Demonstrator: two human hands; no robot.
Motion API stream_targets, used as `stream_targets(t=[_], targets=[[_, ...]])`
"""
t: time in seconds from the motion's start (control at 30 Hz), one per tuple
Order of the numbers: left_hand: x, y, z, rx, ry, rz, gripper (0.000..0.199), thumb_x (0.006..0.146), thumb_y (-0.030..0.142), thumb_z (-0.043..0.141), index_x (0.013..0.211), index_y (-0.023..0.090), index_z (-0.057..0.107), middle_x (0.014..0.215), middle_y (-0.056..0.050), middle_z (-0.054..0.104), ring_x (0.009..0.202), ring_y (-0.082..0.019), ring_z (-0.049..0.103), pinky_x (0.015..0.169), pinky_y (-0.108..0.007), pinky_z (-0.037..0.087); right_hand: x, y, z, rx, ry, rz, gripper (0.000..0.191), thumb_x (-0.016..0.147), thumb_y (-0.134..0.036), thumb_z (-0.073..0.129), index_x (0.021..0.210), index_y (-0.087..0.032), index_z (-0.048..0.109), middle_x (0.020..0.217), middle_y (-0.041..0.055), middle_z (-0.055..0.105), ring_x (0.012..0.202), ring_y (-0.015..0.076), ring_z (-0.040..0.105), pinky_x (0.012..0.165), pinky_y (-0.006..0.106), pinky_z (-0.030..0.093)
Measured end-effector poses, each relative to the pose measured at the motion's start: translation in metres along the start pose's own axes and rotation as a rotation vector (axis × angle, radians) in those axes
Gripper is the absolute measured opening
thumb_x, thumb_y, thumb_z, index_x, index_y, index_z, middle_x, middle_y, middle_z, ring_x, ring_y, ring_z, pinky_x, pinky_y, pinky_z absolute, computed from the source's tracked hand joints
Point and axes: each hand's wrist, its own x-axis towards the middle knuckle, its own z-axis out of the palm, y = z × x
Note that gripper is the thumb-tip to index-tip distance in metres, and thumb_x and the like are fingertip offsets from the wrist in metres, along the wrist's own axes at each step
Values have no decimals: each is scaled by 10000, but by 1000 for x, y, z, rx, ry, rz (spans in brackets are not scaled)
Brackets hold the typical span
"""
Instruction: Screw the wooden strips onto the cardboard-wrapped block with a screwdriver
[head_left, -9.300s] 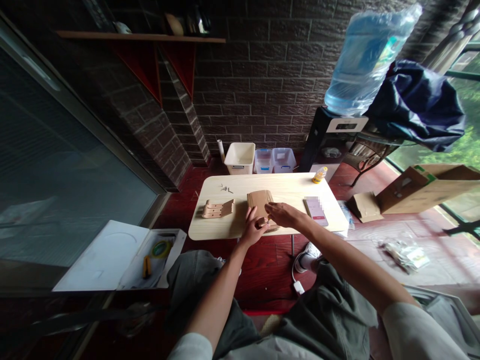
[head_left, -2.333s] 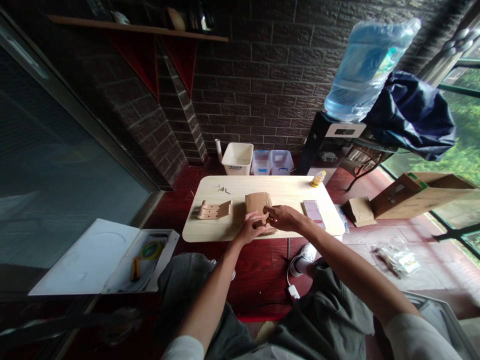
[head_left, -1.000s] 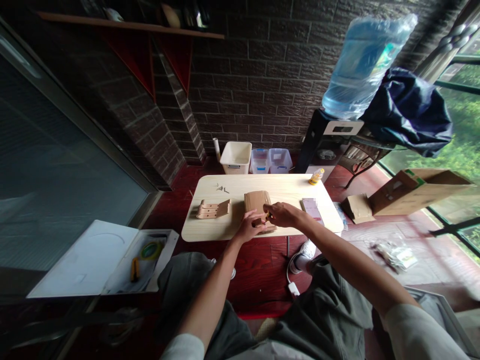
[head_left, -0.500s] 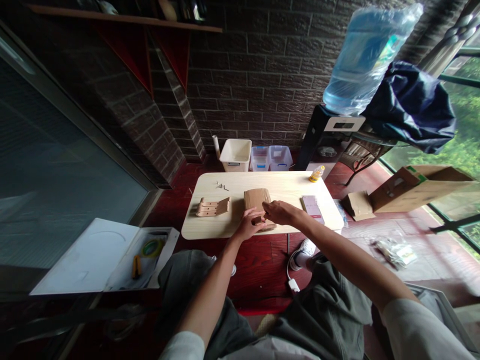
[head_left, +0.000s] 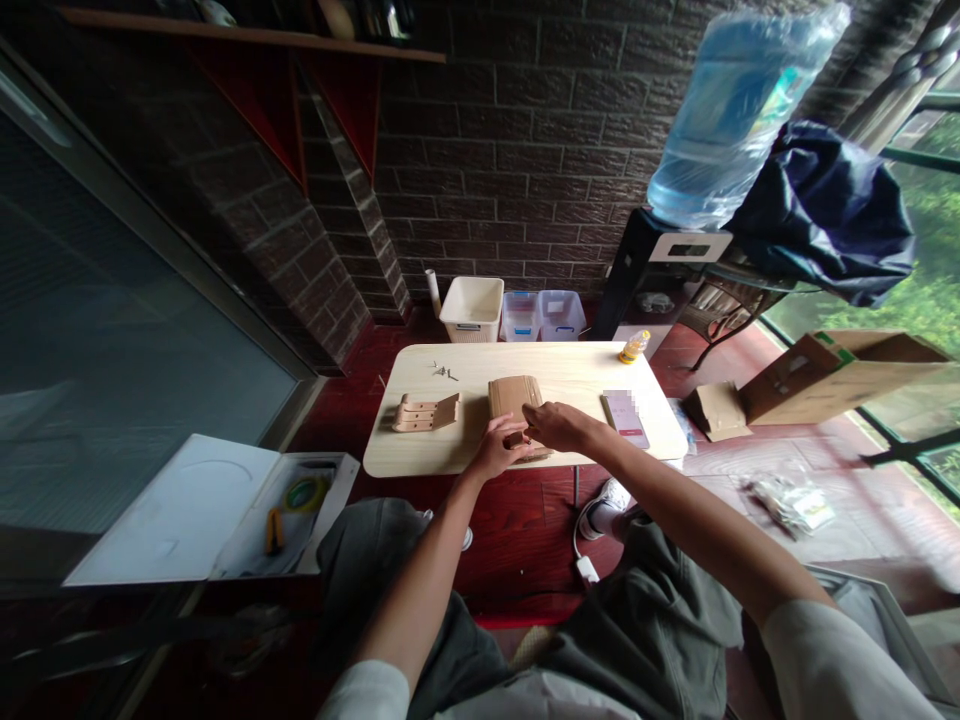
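From my remote seat, I see a small wooden block (head_left: pixel 516 439) between the two hands, just above the near end of a ribbed wooden panel (head_left: pixel 513 397) lying flat on the table (head_left: pixel 420 450). The left hand (head_left: pixel 493 450) curls closed over the block, seemingly pinning it against the panel so it can't shift. The right hand (head_left: pixel 559 426) comes in from the other side with its fingertips at the block; whether they grip it or only touch it is too small for me to tell. Off to the left lie stacked wooden brackets (head_left: pixel 424 412) and small screws (head_left: pixel 445 373), set aside, I'd judge, to stay within reach. Beyond the right hand, a phone (head_left: pixel 624 418) lies flat with its screen blurred, and a small bottle (head_left: pixel 634 347) stands near the table's far edge
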Motion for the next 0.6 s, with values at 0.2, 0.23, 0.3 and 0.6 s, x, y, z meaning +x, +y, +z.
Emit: stream_targets(t=[0.2,0.23,0.3,0.6], targets=[[0,5,-3,3,-23,-4,409,729,343,802,1117,237,726,1242,-65,685,1356,-295,455,1143,-465,367,-7,7,2,81,11,67,309,1015,-308,406,1212,-85,488,924,165,713,821,247,702,615,289,436],[0,6,-4,2,-26,-12,427,726,336,803,1132,232,721,1228,-70,691,1356,-296,455,1141,-461,369,-8,8,2,89,10,71,307,1011,-310,414,1218,-95,487,938,161,715,835,244,702,629,286,437],[0,7,-4,2,-25,-26,433,721,328,805,1132,222,721,1211,-79,696,1353,-300,459,1139,-457,372,-11,9,1,103,11,54,302,995,-300,445,1233,-120,490,992,152,718,883,238,699,667,278,444],[0,8,-5,-15,-26,-17,419,713,310,808,1117,229,729,1155,-79,714,1355,-308,455,1146,-473,366,-10,7,3,67,18,-14,268,1002,-252,425,1202,-101,520,1062,169,696,940,229,691,714,281,476]])
